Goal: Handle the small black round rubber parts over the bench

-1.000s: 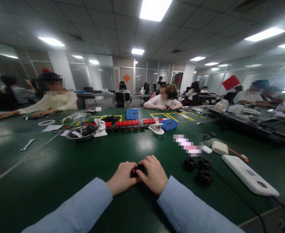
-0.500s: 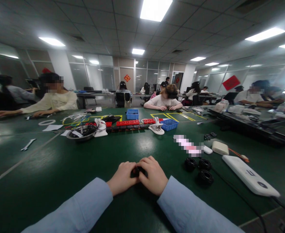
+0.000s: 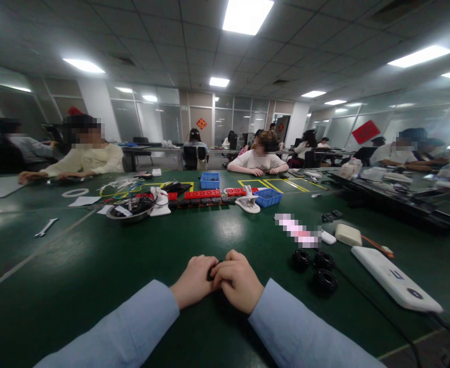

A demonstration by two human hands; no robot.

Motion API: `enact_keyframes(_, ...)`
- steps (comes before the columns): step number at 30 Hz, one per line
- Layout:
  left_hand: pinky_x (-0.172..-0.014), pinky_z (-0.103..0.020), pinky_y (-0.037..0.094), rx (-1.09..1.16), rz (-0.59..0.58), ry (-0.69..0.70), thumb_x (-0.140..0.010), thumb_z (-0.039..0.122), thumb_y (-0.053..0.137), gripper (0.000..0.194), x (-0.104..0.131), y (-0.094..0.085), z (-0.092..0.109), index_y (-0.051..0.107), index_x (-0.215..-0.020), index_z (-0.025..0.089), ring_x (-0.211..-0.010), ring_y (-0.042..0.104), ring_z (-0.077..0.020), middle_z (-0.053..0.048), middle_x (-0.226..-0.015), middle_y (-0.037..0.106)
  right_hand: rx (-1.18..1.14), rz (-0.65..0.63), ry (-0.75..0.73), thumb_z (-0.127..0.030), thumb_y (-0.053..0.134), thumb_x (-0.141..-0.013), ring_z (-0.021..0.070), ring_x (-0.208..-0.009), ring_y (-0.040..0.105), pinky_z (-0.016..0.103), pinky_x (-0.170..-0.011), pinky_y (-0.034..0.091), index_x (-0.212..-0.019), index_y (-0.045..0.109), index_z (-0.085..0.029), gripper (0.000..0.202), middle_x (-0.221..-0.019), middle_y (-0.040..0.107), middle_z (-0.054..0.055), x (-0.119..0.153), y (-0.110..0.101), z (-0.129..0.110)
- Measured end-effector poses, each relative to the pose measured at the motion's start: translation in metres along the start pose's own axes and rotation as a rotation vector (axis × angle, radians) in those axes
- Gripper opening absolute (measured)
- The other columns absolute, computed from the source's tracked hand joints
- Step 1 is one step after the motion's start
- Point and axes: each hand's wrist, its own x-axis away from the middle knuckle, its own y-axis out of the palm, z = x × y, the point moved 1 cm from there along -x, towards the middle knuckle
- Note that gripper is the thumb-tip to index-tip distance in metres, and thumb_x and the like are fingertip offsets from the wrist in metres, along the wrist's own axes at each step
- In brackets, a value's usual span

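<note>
My left hand (image 3: 196, 280) and my right hand (image 3: 240, 282) meet just above the near middle of the green table. Both are closed around a small black object (image 3: 211, 273), of which only a dark sliver shows between the fingers. Its kind is hidden. The fingers of my right hand lie bent over its top, touching the left fingertips. To the right of my hands sit three black ring-shaped pieces (image 3: 325, 280), close together on the table.
A white power bank (image 3: 395, 278) with a black cable lies at the right, near a cream box (image 3: 348, 234). Farther off are a wrench (image 3: 46, 227), a metal bowl of cables (image 3: 127, 219), red power strips (image 3: 202, 194) and blue baskets (image 3: 268, 198). Co-workers sit around the table.
The fingers of my right hand have curled farther over the black object, hiding more of it. My left hand stays nearly in place. At the far left, a co-worker's arm has drawn inward.
</note>
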Motion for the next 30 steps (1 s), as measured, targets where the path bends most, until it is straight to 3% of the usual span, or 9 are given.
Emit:
enact_keyframes(7,-0.068,-0.028,0.034,0.012,0.013,0.011,-0.072,0.032,0.056,0.013,0.001,0.000,-0.001,0.052,-0.072,0.020,-0.075,0.052,-0.0187,0.000,-0.075,0.058,-0.083,0.072,-0.046,0.001,0.044,-0.059,0.0170,-0.073,0.046,0.031,-0.071,0.036,-0.066,0.061,-0.020,0.027,-0.067,0.063,-0.001,0.001,-0.006,-0.001)
enact_keyframes(13,-0.071,-0.029,0.035,0.030,0.019,0.027,-0.073,0.036,0.058,0.017,0.001,0.001,-0.003,0.054,-0.078,0.020,-0.077,0.053,-0.0191,0.000,-0.079,0.059,-0.008,0.184,0.125,-0.012,0.051,-0.071,0.0203,-0.081,0.048,0.035,-0.075,0.039,-0.087,0.059,-0.016,0.019,-0.082,0.060,0.005,-0.001,-0.011,-0.002)
enact_keyframes(19,-0.071,-0.030,0.035,0.027,0.026,0.018,-0.074,0.040,0.058,0.022,0.001,0.001,-0.004,0.053,-0.077,0.019,-0.077,0.053,-0.0199,-0.001,-0.080,0.058,0.072,0.190,0.267,-0.022,0.062,-0.072,0.0237,-0.095,0.047,0.038,-0.084,0.038,-0.106,0.055,-0.015,0.037,-0.101,0.057,0.009,-0.002,-0.010,0.001)
enact_keyframes(25,-0.068,-0.029,0.035,0.029,0.019,0.021,-0.073,0.044,0.059,0.025,0.001,-0.001,0.000,0.052,-0.072,0.019,-0.074,0.052,-0.0187,0.001,-0.075,0.057,0.145,0.037,0.330,-0.030,0.059,-0.078,0.0212,-0.088,0.048,0.034,-0.079,0.038,-0.088,0.063,-0.017,0.017,-0.089,0.059,0.006,-0.004,-0.008,0.004)
enact_keyframes(30,-0.068,-0.028,0.035,0.029,0.027,0.018,-0.073,0.043,0.059,0.025,0.001,-0.001,0.000,0.052,-0.072,0.019,-0.075,0.052,-0.0184,0.001,-0.075,0.057,0.154,0.030,0.325,-0.029,0.059,-0.079,0.0194,-0.086,0.048,0.032,-0.077,0.038,-0.086,0.064,-0.017,0.015,-0.085,0.059,0.005,-0.004,-0.007,0.006)
